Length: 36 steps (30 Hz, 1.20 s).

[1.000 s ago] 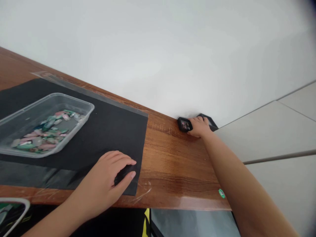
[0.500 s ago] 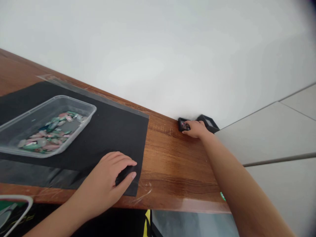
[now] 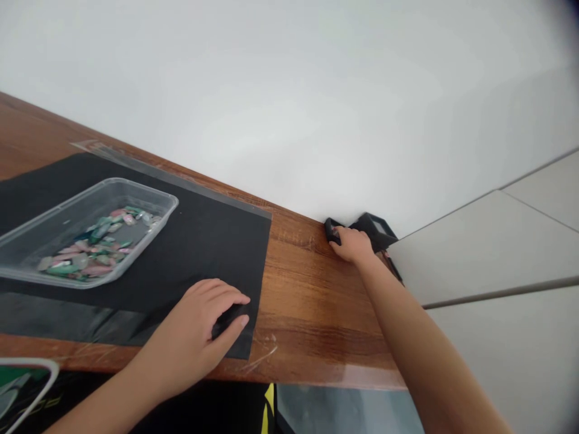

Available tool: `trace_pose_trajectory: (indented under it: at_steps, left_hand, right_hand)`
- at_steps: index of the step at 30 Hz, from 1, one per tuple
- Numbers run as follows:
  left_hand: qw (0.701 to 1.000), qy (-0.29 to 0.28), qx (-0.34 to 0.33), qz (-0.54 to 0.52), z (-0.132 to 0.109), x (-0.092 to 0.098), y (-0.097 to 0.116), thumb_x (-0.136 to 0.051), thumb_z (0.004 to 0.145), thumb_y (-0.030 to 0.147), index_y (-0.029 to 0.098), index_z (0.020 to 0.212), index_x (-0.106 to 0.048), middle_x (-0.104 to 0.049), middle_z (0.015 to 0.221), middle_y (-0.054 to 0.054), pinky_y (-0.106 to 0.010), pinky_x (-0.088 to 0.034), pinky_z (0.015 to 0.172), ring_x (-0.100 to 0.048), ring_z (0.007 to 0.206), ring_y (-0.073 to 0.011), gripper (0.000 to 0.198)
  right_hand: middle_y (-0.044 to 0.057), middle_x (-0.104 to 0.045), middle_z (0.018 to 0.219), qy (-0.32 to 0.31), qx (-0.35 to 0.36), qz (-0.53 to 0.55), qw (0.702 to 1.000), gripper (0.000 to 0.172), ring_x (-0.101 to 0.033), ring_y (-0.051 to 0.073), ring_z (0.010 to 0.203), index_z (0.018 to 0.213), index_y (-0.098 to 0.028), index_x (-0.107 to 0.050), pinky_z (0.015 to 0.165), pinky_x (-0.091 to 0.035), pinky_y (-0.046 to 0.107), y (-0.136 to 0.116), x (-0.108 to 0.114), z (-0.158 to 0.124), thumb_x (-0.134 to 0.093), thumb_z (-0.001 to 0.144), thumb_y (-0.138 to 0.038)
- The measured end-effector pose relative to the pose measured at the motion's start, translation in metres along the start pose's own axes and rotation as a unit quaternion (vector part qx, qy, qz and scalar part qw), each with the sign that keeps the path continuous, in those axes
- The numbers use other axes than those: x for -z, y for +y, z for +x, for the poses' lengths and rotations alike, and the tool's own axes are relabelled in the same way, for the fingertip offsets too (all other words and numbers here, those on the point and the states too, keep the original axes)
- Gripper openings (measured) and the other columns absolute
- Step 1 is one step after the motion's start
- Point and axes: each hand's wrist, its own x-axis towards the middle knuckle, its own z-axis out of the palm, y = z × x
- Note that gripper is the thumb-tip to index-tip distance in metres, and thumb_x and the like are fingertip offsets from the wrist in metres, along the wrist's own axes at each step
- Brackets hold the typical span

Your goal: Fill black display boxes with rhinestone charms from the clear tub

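My right hand [image 3: 355,245] reaches to the wall at the back right, its fingers closed round a small black box [image 3: 329,229] whose contents are mostly covered by the fingers. Just right of these fingers, against the wall, stands another black box [image 3: 380,228] with a pale panel. My left hand [image 3: 203,328] rests on the near right part of a black mat [image 3: 217,241]. Its fingers are bent and its thumb stands apart, with nothing held. Left of it on the mat sits a clear plastic tub [image 3: 173,205] with many pink, green and whitish polished stones [image 3: 93,256].
The wooden tabletop [image 3: 298,301] runs along a white wall [image 3: 271,108]. White cabinet panels [image 3: 497,253] border it on the right. A dark-edged object [image 3: 392,265] shows partly behind my right forearm. Clear tape [image 3: 181,181] edges the mat. A white-rimmed object [image 3: 49,364] is at lower left.
My right hand has shifted slightly left, and the small black box now looks tilted, with less of its contents showing. The dark-edged object by the right forearm has come into view. My left hand stays put.
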Motion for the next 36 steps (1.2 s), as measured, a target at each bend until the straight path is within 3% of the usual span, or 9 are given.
trace_pose_trajectory:
  at_steps: [6, 13, 18, 22, 25, 28, 31, 33, 36]
  left_hand:
    - [1.0, -0.002, -0.002, -0.011, 0.0, 0.001, 0.001, -0.052, 0.097, 0.033, 0.025, 0.111, -0.067, -0.075, 0.108, -0.007, -0.054, -0.051, 0.098, -0.066, 0.108, -0.0288, 0.023]
    - [0.999, 0.007, 0.002, -0.031, -0.002, 0.002, 0.004, -0.052, 0.097, 0.029, 0.024, 0.112, -0.066, -0.074, 0.108, -0.006, -0.052, -0.051, 0.096, -0.066, 0.105, -0.028, 0.021]
    - [0.999, 0.011, 0.006, -0.043, -0.001, -0.001, 0.007, -0.055, 0.095, 0.023, 0.023, 0.111, -0.066, -0.072, 0.109, -0.006, -0.049, -0.049, 0.097, -0.064, 0.106, -0.0261, 0.02]
    - [0.997, 0.063, -0.002, -0.053, -0.003, 0.004, 0.012, -0.054, 0.094, 0.019, 0.022, 0.114, -0.064, -0.071, 0.113, -0.006, -0.044, -0.049, 0.098, -0.063, 0.109, -0.0234, 0.022]
    - [0.991, 0.132, -0.001, -0.018, -0.001, 0.024, 0.017, -0.053, 0.095, 0.021, 0.022, 0.116, -0.064, -0.071, 0.116, -0.007, -0.042, -0.049, 0.099, -0.063, 0.111, -0.023, 0.024]
    - [0.979, 0.185, 0.059, 0.061, 0.014, 0.062, 0.017, -0.052, 0.095, 0.033, 0.02, 0.116, -0.067, -0.072, 0.118, -0.009, -0.045, -0.047, 0.103, -0.063, 0.114, -0.0266, 0.028]
    - [0.952, 0.097, 0.243, 0.161, 0.043, 0.105, 0.007, -0.05, 0.094, 0.047, 0.015, 0.132, -0.061, -0.067, 0.132, -0.016, -0.052, -0.047, 0.103, -0.06, 0.122, -0.0364, 0.051]
    - [0.904, -0.024, 0.372, 0.21, 0.063, 0.129, -0.004, -0.045, 0.095, 0.045, 0.015, 0.136, -0.059, -0.062, 0.14, -0.019, -0.053, -0.049, 0.099, -0.058, 0.126, -0.0395, 0.053]
    - [0.867, -0.054, 0.439, 0.229, 0.081, 0.149, -0.026, -0.056, 0.086, 0.029, 0.014, 0.124, -0.068, -0.068, 0.128, -0.022, -0.048, -0.055, 0.086, -0.067, 0.112, -0.0406, 0.043]
  right_hand:
    - [0.015, -0.073, 0.121, 0.076, -0.024, 0.023, 0.997, 0.045, -0.071, 0.032, 0.1, 0.14, -0.02, -0.057, 0.075, -0.05, 0.04, -0.018, -0.002, -0.038, -0.038, 0.101, -0.033]
    - [0.007, -0.076, 0.117, 0.151, -0.078, 0.065, 0.983, 0.038, -0.074, 0.03, 0.093, 0.128, -0.028, -0.067, 0.067, -0.056, 0.039, -0.022, -0.013, -0.13, -0.042, 0.1, -0.037]
    - [0.005, -0.074, 0.122, 0.109, -0.062, 0.119, 0.985, 0.035, -0.074, 0.031, 0.101, 0.122, -0.027, -0.068, 0.074, -0.06, 0.044, -0.007, -0.037, -0.17, -0.049, 0.094, -0.039]
    - [0.012, -0.074, 0.118, 0.159, 0.022, 0.166, 0.973, 0.042, -0.069, 0.035, 0.108, 0.12, -0.019, -0.067, 0.093, -0.056, 0.053, -0.007, -0.031, -0.173, -0.056, 0.089, -0.045]
    - [0.012, -0.072, 0.119, 0.221, 0.075, 0.224, 0.946, 0.041, -0.068, 0.033, 0.11, 0.122, -0.02, -0.065, 0.096, -0.054, 0.054, -0.042, -0.005, -0.172, -0.058, 0.092, -0.046]
    - [0.009, -0.072, 0.117, 0.228, 0.161, 0.29, 0.915, 0.03, -0.067, 0.029, 0.109, 0.121, -0.024, -0.064, 0.096, -0.054, 0.05, -0.103, 0.023, -0.166, -0.059, 0.095, -0.037]
    - [0.007, -0.073, 0.111, 0.205, 0.252, 0.348, 0.879, 0.021, -0.067, 0.026, 0.103, 0.114, -0.024, -0.066, 0.091, -0.054, 0.044, -0.166, 0.04, -0.149, -0.058, 0.095, -0.028]
    - [0.009, -0.071, 0.118, 0.22, 0.3, 0.369, 0.851, 0.034, -0.065, 0.027, 0.108, 0.128, -0.021, -0.06, 0.095, -0.052, 0.046, -0.195, 0.044, -0.135, -0.06, 0.094, -0.026]
    - [0.009, -0.07, 0.119, 0.231, 0.346, 0.399, 0.817, 0.036, -0.064, 0.026, 0.108, 0.13, -0.021, -0.057, 0.092, -0.051, 0.045, -0.214, 0.041, -0.123, -0.059, 0.093, -0.022]
